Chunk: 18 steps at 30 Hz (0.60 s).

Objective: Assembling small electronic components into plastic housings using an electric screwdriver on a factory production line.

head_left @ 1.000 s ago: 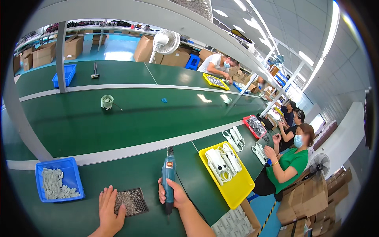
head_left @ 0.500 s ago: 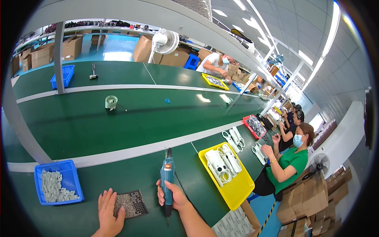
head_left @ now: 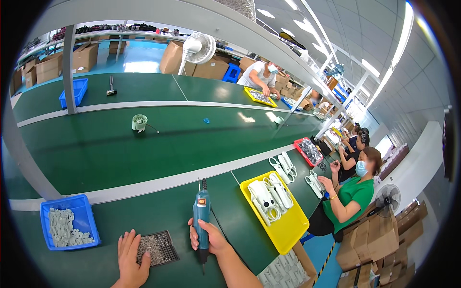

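Note:
My right hand (head_left: 215, 238) grips a teal electric screwdriver (head_left: 202, 214) by its body. The tool stands nearly upright, its dark bit end pointing down and its cord at the top. To its left lies a black perforated tray (head_left: 167, 246) with many small screws heaped mostly over its left part. My left hand (head_left: 132, 261) rests at the left edge of this tray, fingers stretched out, thumb against the tray's side or the screws. Nothing shows in that hand. Farther left stands a blue bin (head_left: 87, 222) holding small pale grey plastic parts (head_left: 65, 228).
A yellow tray (head_left: 291, 229) with white appliance bodies (head_left: 268, 198) stands at the right, above a carton of similar parts (head_left: 286, 271). Beyond the metal rail, a green belt (head_left: 96, 158) carries a pale green cylindrical part (head_left: 139, 123). A co-worker in green (head_left: 353, 197) sits at right.
The pale green part and a small blue piece on the belt have shifted slightly right. My hands keep nearly the same pose. The far co-worker in white has moved their arms.

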Each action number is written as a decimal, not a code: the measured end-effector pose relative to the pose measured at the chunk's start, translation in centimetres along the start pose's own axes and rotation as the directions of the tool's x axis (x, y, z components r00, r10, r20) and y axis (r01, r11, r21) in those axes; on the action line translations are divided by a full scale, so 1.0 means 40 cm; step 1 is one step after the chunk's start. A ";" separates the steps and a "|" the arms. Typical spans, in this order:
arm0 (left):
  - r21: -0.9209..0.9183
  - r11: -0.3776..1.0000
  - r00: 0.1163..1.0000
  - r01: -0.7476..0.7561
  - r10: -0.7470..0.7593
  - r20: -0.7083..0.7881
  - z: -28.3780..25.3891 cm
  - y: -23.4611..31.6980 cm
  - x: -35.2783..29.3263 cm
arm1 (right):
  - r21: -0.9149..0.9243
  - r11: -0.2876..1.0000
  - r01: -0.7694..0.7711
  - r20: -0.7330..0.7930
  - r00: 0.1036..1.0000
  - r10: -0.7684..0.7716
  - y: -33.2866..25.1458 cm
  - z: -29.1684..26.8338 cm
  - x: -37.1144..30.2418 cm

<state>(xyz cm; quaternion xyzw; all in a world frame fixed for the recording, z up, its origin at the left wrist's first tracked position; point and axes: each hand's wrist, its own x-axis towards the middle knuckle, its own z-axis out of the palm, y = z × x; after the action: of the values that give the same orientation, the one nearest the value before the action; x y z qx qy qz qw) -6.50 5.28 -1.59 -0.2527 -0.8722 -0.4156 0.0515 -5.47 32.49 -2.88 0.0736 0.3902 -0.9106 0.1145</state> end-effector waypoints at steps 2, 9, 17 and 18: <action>0.007 1.000 1.000 0.008 -0.008 -0.004 -0.006 0.012 -0.001 | 0.003 1.000 -0.002 0.009 1.000 0.002 0.001 0.001 0.003; -0.001 1.000 1.000 0.009 -0.009 -0.006 0.003 0.013 -0.001 | 0.003 1.000 -0.003 0.009 1.000 0.003 0.001 -0.006 -0.003; 0.003 1.000 1.000 0.016 -0.016 -0.016 -0.006 0.014 -0.001 | -0.008 1.000 -0.002 0.014 1.000 0.002 0.002 0.002 0.003; -0.006 1.000 1.000 0.015 -0.016 -0.015 -0.007 0.014 -0.002 | -0.010 1.000 0.000 0.011 1.000 0.000 0.002 0.003 0.003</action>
<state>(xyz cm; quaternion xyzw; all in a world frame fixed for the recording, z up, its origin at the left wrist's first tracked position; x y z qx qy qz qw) -6.19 5.36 -1.04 -0.2429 -0.8724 -0.4206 0.0542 -5.55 32.35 -2.89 0.0680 0.3939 -0.9091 0.1170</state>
